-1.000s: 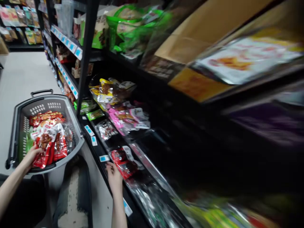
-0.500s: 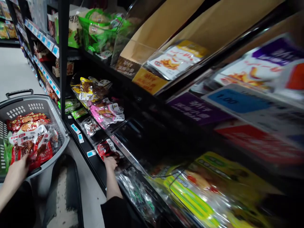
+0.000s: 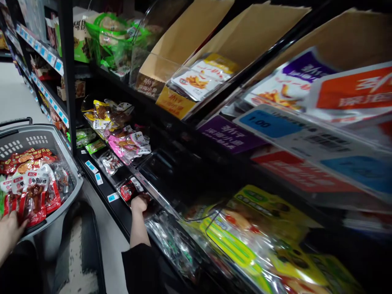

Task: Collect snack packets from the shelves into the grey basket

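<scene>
1. Red-and-white meat packets (image 3: 34, 198), glossy, brown pieces showing, lie in the gray basket (image 3: 71, 156).
2. Left hand (image 3: 11, 230) touches their lower edge, fingers slightly parted; whether it grips, I cannot tell.
3. Right hand (image 3: 139, 204) reaches into a shelf bin beside a red packet (image 3: 126, 191), fingertips hidden, their spread unclear.
4. Beyond: pink packets (image 3: 127, 143), then yellow ones (image 3: 101, 112).
</scene>
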